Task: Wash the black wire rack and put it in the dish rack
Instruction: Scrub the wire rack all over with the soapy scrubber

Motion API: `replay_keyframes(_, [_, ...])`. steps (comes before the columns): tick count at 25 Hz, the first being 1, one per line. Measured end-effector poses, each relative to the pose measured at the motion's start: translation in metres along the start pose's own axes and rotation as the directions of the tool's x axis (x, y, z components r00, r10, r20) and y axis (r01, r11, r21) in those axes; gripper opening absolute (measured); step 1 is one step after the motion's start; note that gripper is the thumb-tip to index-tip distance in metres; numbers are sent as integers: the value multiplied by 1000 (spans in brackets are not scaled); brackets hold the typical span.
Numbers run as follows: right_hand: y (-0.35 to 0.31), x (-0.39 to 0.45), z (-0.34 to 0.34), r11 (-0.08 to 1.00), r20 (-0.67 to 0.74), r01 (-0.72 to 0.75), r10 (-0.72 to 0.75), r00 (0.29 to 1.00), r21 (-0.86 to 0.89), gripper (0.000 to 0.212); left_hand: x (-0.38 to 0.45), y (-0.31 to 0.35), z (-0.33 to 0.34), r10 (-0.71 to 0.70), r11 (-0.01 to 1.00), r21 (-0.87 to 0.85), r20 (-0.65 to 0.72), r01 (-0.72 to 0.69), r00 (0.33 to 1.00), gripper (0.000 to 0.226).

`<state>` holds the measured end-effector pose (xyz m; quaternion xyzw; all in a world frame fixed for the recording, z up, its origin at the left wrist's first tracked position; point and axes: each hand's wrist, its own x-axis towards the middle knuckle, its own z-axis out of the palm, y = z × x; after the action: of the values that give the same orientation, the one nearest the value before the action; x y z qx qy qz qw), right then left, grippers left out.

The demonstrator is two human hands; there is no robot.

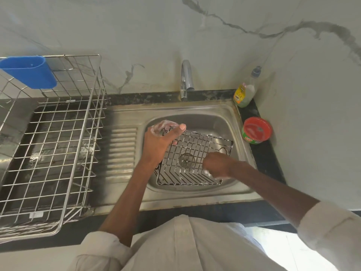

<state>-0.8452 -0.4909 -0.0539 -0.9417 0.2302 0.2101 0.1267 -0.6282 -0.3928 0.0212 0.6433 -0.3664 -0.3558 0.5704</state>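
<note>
The black wire rack (193, 153) lies tilted in the steel sink basin (214, 122), coated in white suds. My left hand (162, 139) grips its far left corner, soapy fingers curled round the wire. Over the rack's right side, my right hand (214, 164) is curled round something pale and foamy, too blurred to name, pressed against the wires. The large steel dish rack (50, 133) stands on the counter to the left of the sink, with nothing in it.
A blue cutlery holder (31, 72) hangs on the dish rack's back edge. The tap (186, 79) stands behind the basin, not running. A dish soap bottle (245, 90) and a red-lidded tub (256, 130) sit on the right counter. The ribbed drainboard (123, 151) lies between sink and dish rack.
</note>
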Motion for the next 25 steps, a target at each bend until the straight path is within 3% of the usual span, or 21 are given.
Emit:
replay_keyframes(3, [-1, 2, -3, 959, -219, -118, 177, 959, 257, 41, 3, -7, -3, 143, 990, -9, 33, -143, 989, 38])
replay_keyframes(6, [-14, 6, 10, 935, -181, -191, 252, 951, 299, 44, 11, -11, -9, 203, 979, -20, 49, -202, 978, 47])
replay_keyframes(10, [-4, -26, 5, 952, -65, -233, 250, 966, 198, 26, 13, -20, -15, 238, 971, -50, 65, -235, 969, 52])
replay_keyframes(14, [2, -7, -10, 877, -209, -334, 419, 883, 346, 30, 11, -22, -8, 271, 960, -85, 32, -268, 962, 44])
replay_keyframes(17, [-9, -1, -12, 909, -204, -270, 344, 917, 317, 36, 13, -14, -7, 327, 945, -38, 60, -325, 943, 44])
replay_keyframes(20, [-5, -19, -14, 935, -96, -197, 234, 967, 294, 31, 14, -12, -16, 333, 943, -18, 76, -333, 940, 47])
replay_keyframes(23, [-4, 0, -27, 879, -232, -255, 368, 901, 402, 31, 10, -13, -12, 343, 939, -26, 70, -342, 937, 45])
replay_keyframes(25, [-17, 10, -27, 862, -250, -241, 378, 891, 446, 32, 11, -11, -11, 371, 928, -2, 66, -372, 926, 39])
